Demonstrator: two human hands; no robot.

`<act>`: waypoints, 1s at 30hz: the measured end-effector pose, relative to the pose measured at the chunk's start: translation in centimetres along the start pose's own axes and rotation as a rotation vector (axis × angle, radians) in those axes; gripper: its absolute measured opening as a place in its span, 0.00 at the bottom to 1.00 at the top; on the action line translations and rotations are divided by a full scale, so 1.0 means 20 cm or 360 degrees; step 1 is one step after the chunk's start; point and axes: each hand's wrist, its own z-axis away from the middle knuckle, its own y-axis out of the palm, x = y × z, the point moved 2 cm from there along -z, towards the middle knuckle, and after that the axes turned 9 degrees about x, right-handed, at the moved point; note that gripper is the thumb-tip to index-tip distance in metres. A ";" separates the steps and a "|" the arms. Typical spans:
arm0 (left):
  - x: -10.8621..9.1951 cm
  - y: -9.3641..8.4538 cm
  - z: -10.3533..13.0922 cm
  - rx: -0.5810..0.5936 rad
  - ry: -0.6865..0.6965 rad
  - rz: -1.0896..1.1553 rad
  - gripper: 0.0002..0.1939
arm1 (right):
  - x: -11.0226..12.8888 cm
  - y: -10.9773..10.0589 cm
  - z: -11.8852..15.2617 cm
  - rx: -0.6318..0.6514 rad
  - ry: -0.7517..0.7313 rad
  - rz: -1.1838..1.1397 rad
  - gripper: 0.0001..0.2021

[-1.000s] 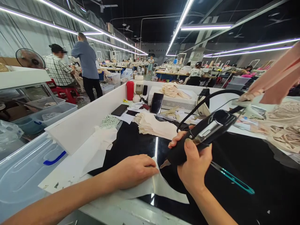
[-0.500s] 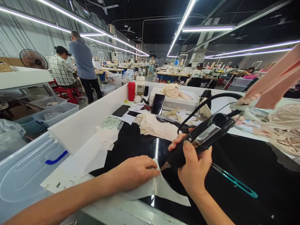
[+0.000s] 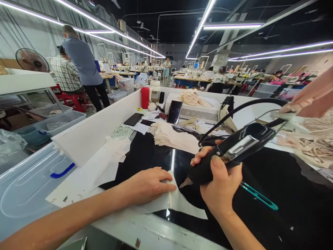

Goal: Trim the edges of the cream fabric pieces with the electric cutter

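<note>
- Shiny black tabletop (image 3: 143, 156) — cloth stack (image 3: 174, 137), 12 o'clock; amount done unclear.
- Open left hand (image 3: 148, 185) presses pale sheet (image 3: 188, 206), 6 o'clock.
- Right hand (image 3: 221, 184) holds black handheld machine (image 3: 231, 149) — tip (image 3: 186, 183) near sheet.

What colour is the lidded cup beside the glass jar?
The lidded cup is red, clearest in the head view.

Black handheld corded tool (image 3: 234, 149) gripped by right hand (image 3: 220, 185); pale flat fabric piece (image 3: 182, 203) pressed on glossy black surface (image 3: 153, 159) by left hand (image 3: 149, 185).
</note>
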 end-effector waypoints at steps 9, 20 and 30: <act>0.00 -0.01 0.00 0.0039 -0.0006 0.0029 0.15 | -0.01 0.01 0.00 0.0019 0.0003 -0.0004 0.19; 0.00 -0.01 0.00 0.0025 0.0012 0.0009 0.14 | -0.02 0.01 0.03 0.0078 0.0011 0.0079 0.14; -0.09 -0.05 -0.05 -0.0083 0.0143 -0.0028 0.11 | 0.05 -0.02 0.01 -0.0037 -0.0016 0.0052 0.20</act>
